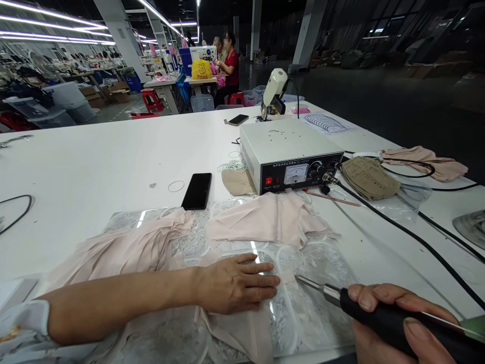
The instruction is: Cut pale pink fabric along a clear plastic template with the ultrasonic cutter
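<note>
My left hand [237,283] lies flat with its fingers spread, pressing a thin pale pink fabric piece [246,331] onto a clear plastic board [318,318]. In my right hand [397,299] is a black ultrasonic welding handpiece [373,312] with a narrow metal tip. That tip points left and meets or hovers just over the fabric end beyond my left fingertips; contact is hard to tell. A layered stack of pink fabric pieces [129,247] rests beyond my left forearm. More pink fabric [257,220] lies across the board's far side.
A welding generator box [299,144] with a lit red switch stands behind the board. Its black cable [409,237] runs along the right. Nearby are a phone [197,190], brown pattern pieces [369,177] and a lamp-like device [275,91]. Two people sit at sewing machines farther back.
</note>
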Motion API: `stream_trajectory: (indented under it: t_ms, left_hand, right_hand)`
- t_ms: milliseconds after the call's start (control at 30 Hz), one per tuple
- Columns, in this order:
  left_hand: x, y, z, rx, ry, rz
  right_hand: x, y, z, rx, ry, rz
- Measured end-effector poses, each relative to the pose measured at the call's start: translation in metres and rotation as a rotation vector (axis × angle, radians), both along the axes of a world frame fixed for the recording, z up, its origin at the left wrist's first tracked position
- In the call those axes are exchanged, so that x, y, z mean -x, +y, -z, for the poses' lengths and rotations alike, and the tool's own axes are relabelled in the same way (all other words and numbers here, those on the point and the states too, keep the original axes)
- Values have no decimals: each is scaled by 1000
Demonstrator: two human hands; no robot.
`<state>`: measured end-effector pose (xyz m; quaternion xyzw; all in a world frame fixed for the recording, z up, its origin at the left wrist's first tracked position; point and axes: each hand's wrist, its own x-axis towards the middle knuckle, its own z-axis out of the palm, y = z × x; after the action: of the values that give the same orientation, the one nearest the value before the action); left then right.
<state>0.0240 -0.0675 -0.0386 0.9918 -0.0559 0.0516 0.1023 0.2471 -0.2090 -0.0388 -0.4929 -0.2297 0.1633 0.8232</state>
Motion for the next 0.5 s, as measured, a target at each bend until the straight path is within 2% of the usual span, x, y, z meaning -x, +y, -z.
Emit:
stream_trajectory:
  t_ms: [267,500]
  left_hand:
    - [0,0,0,-2,3,-3]
    - [0,0,1,13,18,-3]
  right_hand:
    - [0,-4,-4,-2,2,-59]
    - [2,1,-9,-2,-70,-55]
